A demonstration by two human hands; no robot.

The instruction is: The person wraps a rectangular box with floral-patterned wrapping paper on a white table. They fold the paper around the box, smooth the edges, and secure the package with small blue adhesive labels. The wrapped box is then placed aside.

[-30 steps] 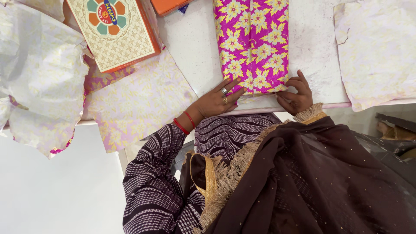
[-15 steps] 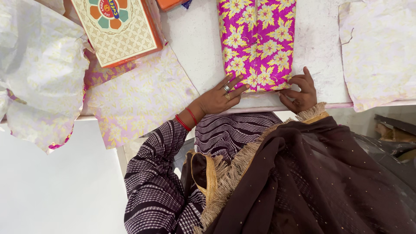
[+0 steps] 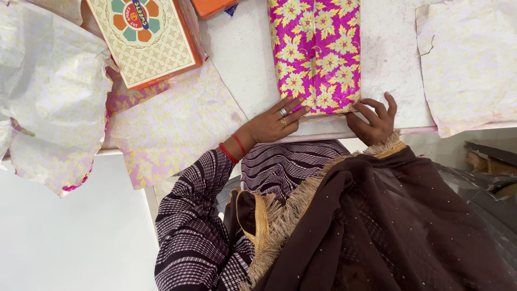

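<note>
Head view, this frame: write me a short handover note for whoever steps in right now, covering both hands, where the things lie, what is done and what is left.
Left hand: flat, fingers spread, pressing the near left corner of the magenta wrapped box. It wears rings and red bangles.
Right hand: fingertips pinching the paper at the box's near right edge.
Things: the box lies on the white table, near its front edge. A patterned box with an orange rim sits to the left, and loose sheets of wrapping paper lie on both sides.
Done: top and sides of the box are covered in paper.
Left: the near end, under the hands, looks not yet folded shut, though I cannot see it fully.
</note>
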